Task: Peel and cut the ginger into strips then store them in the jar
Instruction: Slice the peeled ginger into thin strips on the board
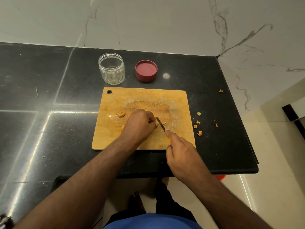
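Observation:
A wooden cutting board lies on the black counter. My left hand sits on the board with its fingers curled over a small pale piece of ginger, pinning it down. My right hand grips a small knife with a yellow handle; the blade rests across the ginger right beside my left fingertips. Another ginger piece lies on the board to the left. Behind the board stand an open clear jar and its red lid, upside down.
Several ginger peel scraps lie on the counter right of the board, one more farther back. The counter's right edge and front edge drop to a pale floor. A marble wall rises behind the counter.

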A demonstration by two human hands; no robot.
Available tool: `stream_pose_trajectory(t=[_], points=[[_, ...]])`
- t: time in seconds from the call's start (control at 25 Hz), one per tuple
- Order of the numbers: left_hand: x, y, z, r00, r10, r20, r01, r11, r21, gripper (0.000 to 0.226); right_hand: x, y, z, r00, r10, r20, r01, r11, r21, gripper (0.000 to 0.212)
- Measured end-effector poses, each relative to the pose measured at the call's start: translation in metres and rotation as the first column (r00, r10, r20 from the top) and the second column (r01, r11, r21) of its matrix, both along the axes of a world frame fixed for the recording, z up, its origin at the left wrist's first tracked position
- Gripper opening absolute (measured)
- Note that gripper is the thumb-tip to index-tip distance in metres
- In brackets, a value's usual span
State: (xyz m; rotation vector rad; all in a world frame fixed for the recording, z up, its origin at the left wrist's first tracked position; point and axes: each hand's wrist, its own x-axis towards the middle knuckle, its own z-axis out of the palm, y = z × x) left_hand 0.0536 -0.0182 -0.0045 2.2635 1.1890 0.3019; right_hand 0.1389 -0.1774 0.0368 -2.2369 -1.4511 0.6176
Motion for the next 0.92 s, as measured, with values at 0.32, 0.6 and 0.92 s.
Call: stream_pose_trajectory(t=[0.32,0.6,0.92], points=[[0.002,0.000,0.004,1.000,0.005,-0.014,-0.006,1.000,-0.018,0.012,0.000,-0.001,-0.006,0.997,0.044,0.063,-0.042,0.999,-0.023,0.050],[0.001,-0.001,0.002,1.000,0.005,-0.021,-0.005,1.000,-0.002,0.015,-0.004,-0.023,-0.002,0.999,0.005,0.049,-0.001,0.998,-0.068,0.051],[-0.003,-0.004,0.003,1.000,-0.015,-0.011,0.015,0.999,0.037,0.024,0.003,-0.026,0.011,0.997,-0.061,-0.056,0.062,0.998,0.008,0.049]])
